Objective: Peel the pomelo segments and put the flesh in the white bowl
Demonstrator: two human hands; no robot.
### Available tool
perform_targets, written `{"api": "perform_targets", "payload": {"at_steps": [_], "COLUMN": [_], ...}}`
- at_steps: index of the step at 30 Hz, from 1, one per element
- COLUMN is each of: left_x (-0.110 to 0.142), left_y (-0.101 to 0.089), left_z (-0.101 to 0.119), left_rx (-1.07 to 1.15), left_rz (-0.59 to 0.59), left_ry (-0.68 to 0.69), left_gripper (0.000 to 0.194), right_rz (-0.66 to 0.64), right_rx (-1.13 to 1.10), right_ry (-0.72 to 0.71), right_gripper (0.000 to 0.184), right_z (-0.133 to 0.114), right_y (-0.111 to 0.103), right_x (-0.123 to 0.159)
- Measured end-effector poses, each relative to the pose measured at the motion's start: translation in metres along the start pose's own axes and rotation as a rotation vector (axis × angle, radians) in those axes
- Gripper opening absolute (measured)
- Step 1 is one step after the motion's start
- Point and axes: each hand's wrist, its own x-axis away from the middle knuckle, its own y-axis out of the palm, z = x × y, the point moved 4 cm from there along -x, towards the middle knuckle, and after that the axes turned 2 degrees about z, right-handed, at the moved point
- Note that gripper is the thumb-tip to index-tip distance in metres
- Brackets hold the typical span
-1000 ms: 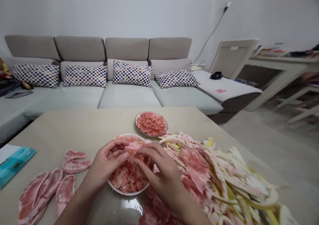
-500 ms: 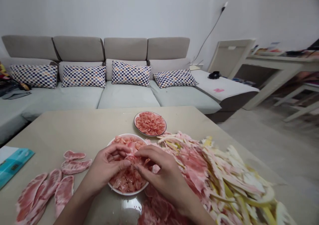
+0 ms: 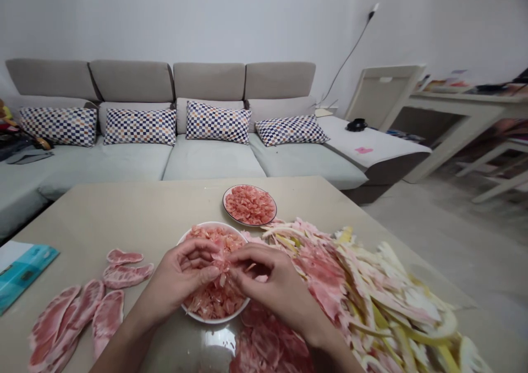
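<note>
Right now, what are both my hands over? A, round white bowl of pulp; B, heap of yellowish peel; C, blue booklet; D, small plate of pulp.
A: the left hand and right hand meet above the round white bowl of pink pulp, fingers pinching a pink shred.

This is a living room in a home. A long grey sectional sofa [image 3: 210,161] with checkered cushions [image 3: 216,121] runs along the white wall, a power cord [image 3: 346,59] climbs to a socket, and a white console table [image 3: 466,100] holding papers stands to the right, beyond a low beige table [image 3: 124,213].
</note>
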Motion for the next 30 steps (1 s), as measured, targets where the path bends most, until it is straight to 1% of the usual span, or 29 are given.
{"api": "perform_targets", "payload": {"at_steps": [3,6,8,11,12,14,16,19,24,27,30], "left_x": [0.000,-0.001,-0.003,-0.003,-0.004,-0.003,-0.003,-0.003,-0.005,-0.006,-0.006], "left_y": [-0.001,-0.002,-0.002,-0.002,-0.002,-0.001,-0.001,-0.003,-0.006,-0.009,-0.010], "left_z": [-0.002,-0.004,-0.003,-0.002,-0.001,-0.001,-0.002,-0.005,-0.006,-0.006,-0.005], "left_rx": [0.007,0.013,0.004,-0.030,-0.040,-0.042,-0.032,-0.019,0.014,0.047,0.080], "left_rz": [-0.012,-0.022,-0.005,0.018,0.019,0.011,0.001,-0.020,-0.034,-0.034,-0.031], "left_ry": [-0.008,-0.005,0.006,0.023,0.027,0.024,0.012,-0.001,-0.026,-0.027,-0.027], "left_gripper": [0.027,0.026,0.026,0.026,0.026,0.027,0.027,0.026,0.028,0.028,0.030], "right_rz": [-0.058,-0.080,-0.062,-0.010,0.002,0.010,0.010,0.013,-0.022,-0.005,0.020], "right_rx": [-0.084,-0.102,-0.063,0.029,0.049,0.068,0.068,0.040,-0.128,-0.230,-0.299], "right_ry": [0.104,0.120,0.074,-0.046,-0.085,-0.137,-0.152,-0.098,0.099,0.156,0.180], "right_gripper": [0.012,0.013,0.017,0.033,0.034,0.026,0.019,0.015,0.008,0.012,0.016], "right_z": [0.006,0.008,0.007,0.002,0.001,-0.001,-0.002,-0.001,0.008,0.016,0.023], "right_y": [-0.001,0.000,0.001,0.002,0.003,0.003,0.003,0.003,0.004,0.002,-0.001], "right_x": [-0.003,-0.005,-0.003,0.000,0.001,0.002,0.002,-0.001,-0.004,-0.005,-0.005]}}
